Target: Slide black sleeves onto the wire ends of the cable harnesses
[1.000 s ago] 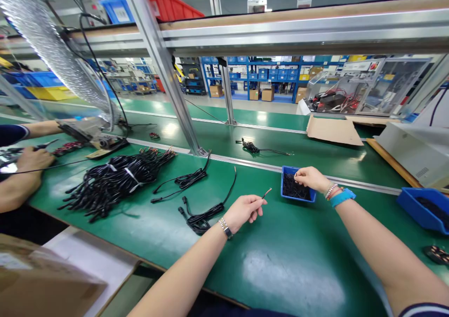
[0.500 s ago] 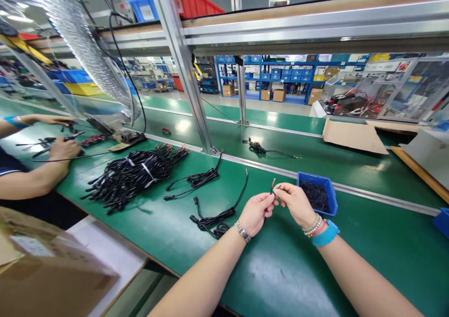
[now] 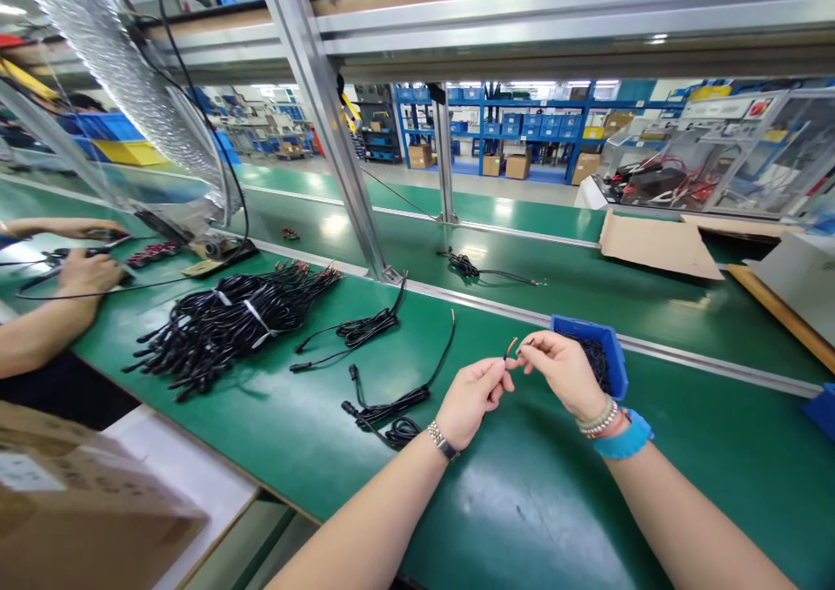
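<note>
My left hand (image 3: 475, 397) pinches the thin red end of a wire (image 3: 510, 347) above the green bench. My right hand (image 3: 564, 369) meets it from the right, fingers pinched on a small dark piece that I cannot name, held against the wire tip. Just behind my right hand sits a small blue bin (image 3: 604, 352) of small black parts. A coiled black cable (image 3: 391, 409) lies on the bench left of my left hand, its loose end running up toward the rail.
A large bundle of black cables (image 3: 225, 320) and another coiled cable (image 3: 356, 333) lie further left. A co-worker's hands (image 3: 84, 270) work at the far left. A cardboard box (image 3: 78, 503) stands low left. A cardboard sheet (image 3: 656, 246) lies beyond the rail.
My right hand left the blue bin and came to my left hand; both now pinch at the wire tip. The view shifted slightly.
</note>
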{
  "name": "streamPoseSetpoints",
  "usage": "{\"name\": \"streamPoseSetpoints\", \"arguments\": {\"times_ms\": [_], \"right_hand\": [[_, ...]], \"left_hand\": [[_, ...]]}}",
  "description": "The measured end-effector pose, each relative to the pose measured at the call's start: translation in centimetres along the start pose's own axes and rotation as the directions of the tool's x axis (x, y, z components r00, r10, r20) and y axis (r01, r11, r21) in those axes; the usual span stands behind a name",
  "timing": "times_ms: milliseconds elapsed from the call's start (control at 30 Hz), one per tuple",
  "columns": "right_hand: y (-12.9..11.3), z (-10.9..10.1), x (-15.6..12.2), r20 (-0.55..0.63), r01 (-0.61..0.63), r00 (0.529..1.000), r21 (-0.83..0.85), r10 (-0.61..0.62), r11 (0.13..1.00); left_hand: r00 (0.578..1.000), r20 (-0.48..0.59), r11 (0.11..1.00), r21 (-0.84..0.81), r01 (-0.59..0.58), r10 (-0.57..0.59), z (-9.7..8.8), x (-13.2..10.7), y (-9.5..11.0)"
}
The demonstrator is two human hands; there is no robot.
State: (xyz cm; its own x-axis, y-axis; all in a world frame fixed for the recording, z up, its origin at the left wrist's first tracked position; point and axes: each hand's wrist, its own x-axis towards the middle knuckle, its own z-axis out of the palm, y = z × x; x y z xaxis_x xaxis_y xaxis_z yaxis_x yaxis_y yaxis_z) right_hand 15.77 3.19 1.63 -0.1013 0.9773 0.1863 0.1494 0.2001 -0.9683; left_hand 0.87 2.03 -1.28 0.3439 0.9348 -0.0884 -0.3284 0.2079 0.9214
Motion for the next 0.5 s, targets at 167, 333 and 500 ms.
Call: {"name": "streamPoseSetpoints", "arguments": {"times_ms": [167,333,500], "right_hand": [[-0.14,0.51,-0.14,-0.094,-0.042,0.992,0.369,0.082,0.929],[-0.60,0.62,-0.45,-0.105,-0.001,0.994,0.372,0.043,0.928],[-0.65,0.53,-0.46,-0.105,0.010,0.994,0.344,0.028,0.939]], "left_hand": [[0.999,0.016,0.997,0.073,-0.034,0.033,0.18,-0.26,0.04],[0.999,0.017,0.995,0.099,-0.033,0.032,0.13,-0.16,-0.21],[0.999,0.018,0.995,0.098,-0.029,0.027,0.12,-0.12,-0.17]]}}
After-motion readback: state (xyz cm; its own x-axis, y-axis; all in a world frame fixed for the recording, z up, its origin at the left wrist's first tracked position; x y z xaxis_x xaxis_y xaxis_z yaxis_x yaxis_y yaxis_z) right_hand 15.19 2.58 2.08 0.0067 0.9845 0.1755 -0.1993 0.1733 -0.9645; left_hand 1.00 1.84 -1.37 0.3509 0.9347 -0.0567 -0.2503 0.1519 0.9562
